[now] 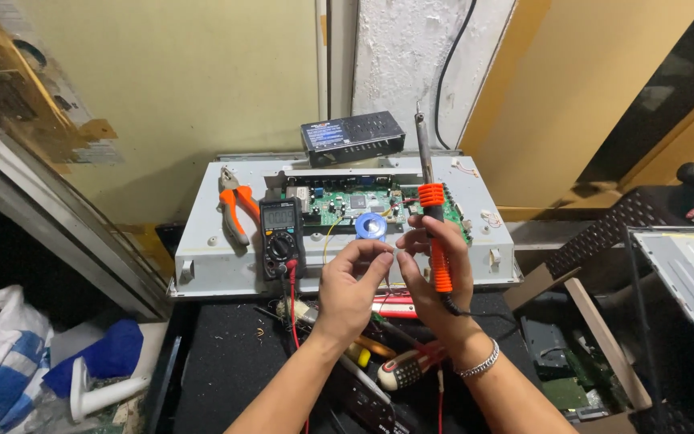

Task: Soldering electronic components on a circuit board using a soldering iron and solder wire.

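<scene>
Here the fingers of the left hand (353, 277) are pressed together at the tips, pinching something small and pale that is too fine to make out, and they meet the thumb and forefinger of the right hand (435, 277), which close on the same spot. The right hand also grips a soldering iron (435, 233) by its orange handle, held upright with the metal tip pointing up; a silver bracelet (479, 363) circles that wrist. Just behind the fingertips, a blue spool of solder (371, 226) sits on a green circuit board (339, 207) set into a grey metal chassis (202, 257). A black multimeter (281, 237) rests near the chassis's front edge, left of the hands, with its red lead (292, 309) trailing down. Orange-handled pliers (236, 210) lie toward the chassis's left edge. A black box (352, 138) stands at its back edge. Below the hands, a screwdriver (407, 368) lies on the black mat (226, 362).
</scene>
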